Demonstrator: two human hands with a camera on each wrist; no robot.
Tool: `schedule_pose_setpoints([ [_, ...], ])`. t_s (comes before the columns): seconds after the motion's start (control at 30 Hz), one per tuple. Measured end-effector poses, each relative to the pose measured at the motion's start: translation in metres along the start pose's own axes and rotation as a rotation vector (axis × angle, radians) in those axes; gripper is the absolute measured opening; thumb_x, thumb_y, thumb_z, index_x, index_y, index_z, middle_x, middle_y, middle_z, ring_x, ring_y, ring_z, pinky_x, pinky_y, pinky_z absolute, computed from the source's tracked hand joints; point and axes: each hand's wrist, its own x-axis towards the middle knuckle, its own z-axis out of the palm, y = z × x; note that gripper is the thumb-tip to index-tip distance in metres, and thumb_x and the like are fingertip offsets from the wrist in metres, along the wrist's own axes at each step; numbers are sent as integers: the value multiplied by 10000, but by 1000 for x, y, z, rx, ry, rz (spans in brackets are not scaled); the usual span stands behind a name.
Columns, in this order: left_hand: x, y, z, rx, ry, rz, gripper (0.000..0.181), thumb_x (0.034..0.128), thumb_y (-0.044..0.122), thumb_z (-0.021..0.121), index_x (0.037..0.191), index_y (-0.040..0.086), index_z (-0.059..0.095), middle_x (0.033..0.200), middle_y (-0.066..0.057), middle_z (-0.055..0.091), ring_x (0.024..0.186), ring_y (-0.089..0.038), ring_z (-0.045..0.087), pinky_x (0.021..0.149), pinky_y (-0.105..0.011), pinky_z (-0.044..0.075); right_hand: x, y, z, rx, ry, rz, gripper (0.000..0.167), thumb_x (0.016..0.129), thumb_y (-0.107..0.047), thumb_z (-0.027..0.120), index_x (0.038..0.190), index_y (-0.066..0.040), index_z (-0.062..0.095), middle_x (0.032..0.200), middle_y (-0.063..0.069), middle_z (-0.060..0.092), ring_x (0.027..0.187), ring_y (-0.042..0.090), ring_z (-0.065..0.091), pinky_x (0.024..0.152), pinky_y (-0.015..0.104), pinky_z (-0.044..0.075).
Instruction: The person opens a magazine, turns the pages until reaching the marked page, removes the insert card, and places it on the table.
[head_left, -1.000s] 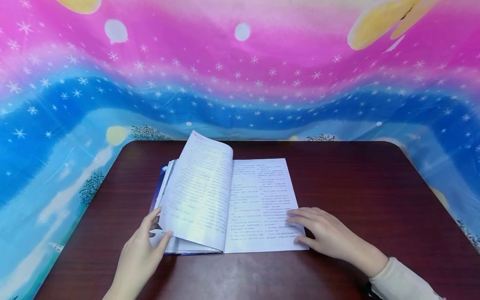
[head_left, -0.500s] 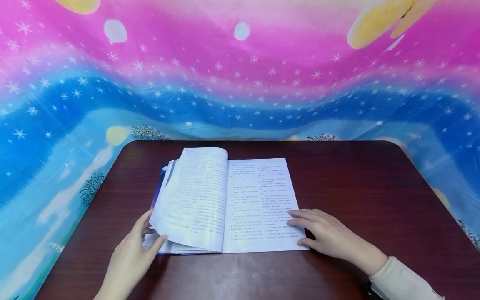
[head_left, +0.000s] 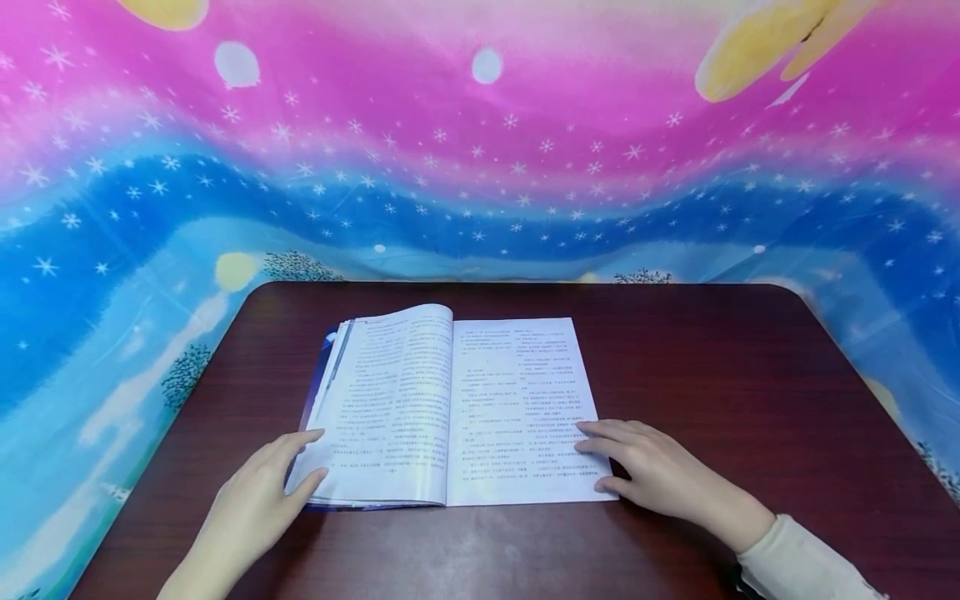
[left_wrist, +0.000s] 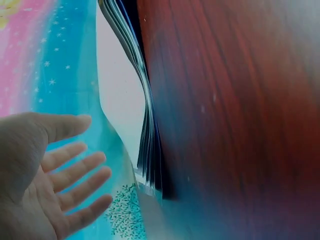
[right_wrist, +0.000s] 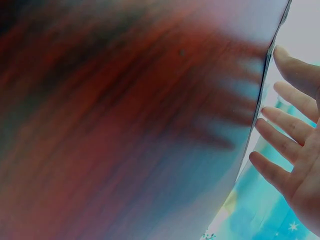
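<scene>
A magazine [head_left: 517,417] lies open on the dark wooden table, both pages covered in small print. Its left side is a thick stack of leaves that bulges near the spine; a dark blue cover edge shows at the far left. My left hand [head_left: 258,492] is at the lower left edge of the left page, thumb and fingers extended and apart, as the left wrist view also shows. My right hand [head_left: 652,467] lies at the lower right edge of the right page, its spread fingertips on the margin. In the right wrist view the fingers [right_wrist: 282,140] are straight beside the page edge.
The brown table [head_left: 712,358] extends around the magazine on all sides. Behind and beside it hangs a pink and blue cloth [head_left: 420,150] with snowflakes, reaching the table's far edge. A light sleeve [head_left: 806,562] covers the right forearm.
The raised leaf has come down onto the left stack and lies nearly flat. My left hand has let go of it and shifted slightly left. My right hand has hardly moved.
</scene>
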Motion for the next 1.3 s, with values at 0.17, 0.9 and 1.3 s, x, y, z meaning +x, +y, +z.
schedule_pose_setpoints([
  [0.17, 9, -4, 3, -2, -14, 160, 483, 856, 214, 790, 1298, 99, 632, 1284, -137, 628, 1198, -360, 564, 919, -593, 473, 0, 1, 1, -20, 11, -4, 504, 766, -279, 861, 1221, -132, 703, 1373, 65, 589, 1212, 255, 571, 995, 489, 444],
  [0.9, 30, -14, 18, -81, -211, 347, 612, 814, 233, 829, 1366, 111, 595, 1442, -111, 521, 1320, -354, 476, 1025, -555, 413, 0, 0, 1, -19, 4, 12, 480, 771, -285, 853, 1202, -131, 709, 1380, 91, 580, 1244, 286, 556, 987, 528, 455],
  [1.3, 31, -15, 17, -80, -220, 349, 558, 810, 248, 829, 1311, 101, 634, 1434, -119, 526, 1313, -371, 478, 1018, -563, 414, 4, -1, 1, -32, 21, 15, 444, 785, -287, 844, 1183, -139, 716, 1364, 87, 590, 1227, 283, 566, 973, 517, 463],
])
